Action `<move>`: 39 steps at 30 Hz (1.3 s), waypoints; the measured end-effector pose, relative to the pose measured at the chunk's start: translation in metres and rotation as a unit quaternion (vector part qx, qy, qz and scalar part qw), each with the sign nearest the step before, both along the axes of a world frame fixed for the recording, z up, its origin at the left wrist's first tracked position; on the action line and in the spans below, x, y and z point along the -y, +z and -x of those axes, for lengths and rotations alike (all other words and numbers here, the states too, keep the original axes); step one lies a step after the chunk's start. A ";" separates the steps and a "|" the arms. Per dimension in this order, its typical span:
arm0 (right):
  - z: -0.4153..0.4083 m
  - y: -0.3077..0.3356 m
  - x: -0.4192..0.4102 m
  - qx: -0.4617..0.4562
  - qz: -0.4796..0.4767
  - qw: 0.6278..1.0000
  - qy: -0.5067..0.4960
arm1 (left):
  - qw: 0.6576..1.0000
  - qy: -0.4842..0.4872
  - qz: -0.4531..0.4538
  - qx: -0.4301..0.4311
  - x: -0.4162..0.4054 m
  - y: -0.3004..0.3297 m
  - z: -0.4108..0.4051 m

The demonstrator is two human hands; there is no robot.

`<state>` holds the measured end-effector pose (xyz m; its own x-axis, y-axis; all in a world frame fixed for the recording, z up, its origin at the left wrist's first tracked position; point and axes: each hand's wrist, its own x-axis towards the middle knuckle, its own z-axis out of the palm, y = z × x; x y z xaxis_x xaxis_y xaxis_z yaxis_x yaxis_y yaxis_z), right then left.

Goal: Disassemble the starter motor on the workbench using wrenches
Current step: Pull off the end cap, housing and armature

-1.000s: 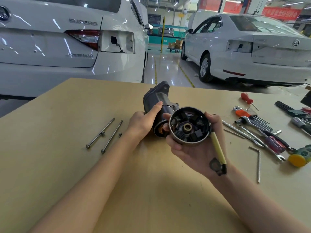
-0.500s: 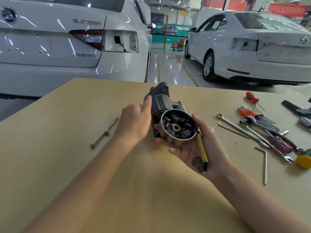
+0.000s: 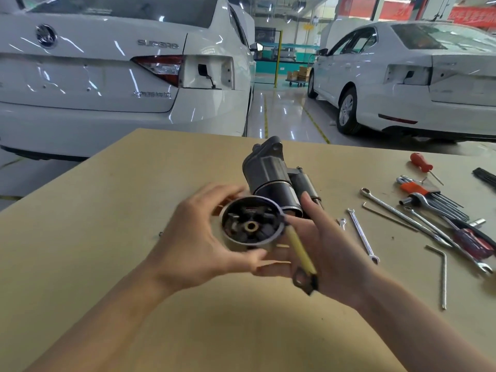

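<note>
Left car: a white saloon [image 3: 112, 76] stands behind the workbench [image 3: 80, 237], its rear towards me
Left hand: my left hand [image 3: 196, 237] curls round the end cap [image 3: 252, 224] – thumb below the rim, fingers over the far side, blurred
End cap: a round metal cup with its open face towards me, dark brush parts and a brass bush in the middle; it sits apart from the motor body, just in front of it
Yellow lead: a yellow-sleeved lead [image 3: 299, 251] runs from the cap's rim down across my right palm and ends in a dark metal lug
Starter motor: the starter motor [image 3: 273, 178] is above the bench at the centre, tilted with its grey nose housing away from me and the open end of its dark barrel towards the cap
Right hand: my right hand [image 3: 327, 245] lies palm up under the motor's near end – fingers fairly straight, one reaching up along the barrel; how firmly it holds I cannot tell
Wrenches: a small combination wrench [image 3: 362, 236] lies on the bench just right of my right hand, a longer one [image 3: 397, 213] beyond it
Other tools: a hex key set [image 3: 429, 194] with an orange holder, a red screwdriver [image 3: 422, 165] and a single bent hex key [image 3: 442, 275] lie to the right
Right car: a second white car [image 3: 402, 76] is parked behind on the right
</note>
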<state>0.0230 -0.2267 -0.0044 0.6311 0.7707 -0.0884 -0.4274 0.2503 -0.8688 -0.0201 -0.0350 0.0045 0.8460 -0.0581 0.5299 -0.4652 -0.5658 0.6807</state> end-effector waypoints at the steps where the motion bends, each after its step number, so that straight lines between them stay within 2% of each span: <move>1: -0.002 0.001 0.001 -0.001 0.000 1.000 -0.016 | 0.999 0.014 0.043 -0.021 -0.012 -0.002 -0.001; 4: -0.009 0.005 0.007 0.002 -0.006 0.995 -0.099 | 0.981 0.122 0.135 -0.072 -0.055 -0.008 -0.013; 7: -0.012 0.009 0.012 0.016 -0.020 0.982 -0.190 | 0.936 0.317 0.103 -0.113 -0.088 -0.016 -0.036; 9: -0.014 0.011 0.015 0.020 -0.038 0.960 -0.278 | 0.908 0.386 0.089 -0.135 -0.097 -0.022 -0.046; 12: -0.019 0.017 0.025 0.016 -0.060 0.915 -0.399 | 0.891 0.423 0.042 -0.157 -0.104 -0.032 -0.052; 14: -0.021 0.017 0.031 0.007 -0.064 0.895 -0.441 | 0.884 0.436 0.013 -0.169 -0.107 -0.035 -0.054; 18: -0.022 0.014 0.036 0.000 -0.048 0.881 -0.471 | 0.869 0.452 -0.036 -0.200 -0.105 -0.037 -0.054; 21: -0.024 0.013 0.038 0.015 -0.029 0.876 -0.481 | 0.870 0.438 -0.063 -0.219 -0.102 -0.033 -0.050; 23: -0.025 0.011 0.040 0.047 -0.002 0.870 -0.490 | 0.870 0.445 -0.096 -0.189 -0.096 -0.027 -0.047; 24: -0.026 0.010 0.041 0.073 0.018 0.865 -0.496 | 0.876 0.445 -0.124 -0.143 -0.090 -0.025 -0.046; 25: -0.027 0.009 0.040 0.106 0.043 0.858 -0.501 | 0.890 0.425 -0.146 -0.077 -0.082 -0.022 -0.046; 27: -0.032 0.007 0.038 0.178 0.107 0.835 -0.509 | 0.923 0.324 -0.199 0.052 -0.060 -0.015 -0.049; 29: -0.044 0.006 0.036 0.236 0.199 0.804 -0.508 | 0.920 0.198 -0.306 0.141 -0.037 -0.007 -0.058; 32: -0.068 0.005 0.035 0.321 0.365 0.749 -0.450 | 0.847 0.054 -0.476 0.231 -0.011 0.002 -0.078; 34: -0.084 0.004 0.033 0.367 0.492 0.703 -0.360 | 0.785 0.008 -0.568 0.247 0.002 0.005 -0.091; 36: -0.096 0.004 0.030 0.384 0.554 0.681 -0.285 | 0.732 -0.015 -0.631 0.258 0.010 0.005 -0.105; 37: -0.103 0.004 0.028 0.388 0.562 0.684 -0.258 | 0.720 -0.029 -0.640 0.266 0.012 0.006 -0.111; 39: -0.114 0.005 0.025 0.386 0.555 0.705 -0.214 | 0.730 -0.067 -0.622 0.275 0.014 0.010 -0.120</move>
<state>0.1369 -0.2522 0.0010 0.9751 0.2215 0.0091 0.1881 -0.8049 -0.5628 0.1002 -0.0490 0.0143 0.4682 -0.8463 0.2542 -0.5822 -0.5118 -0.6317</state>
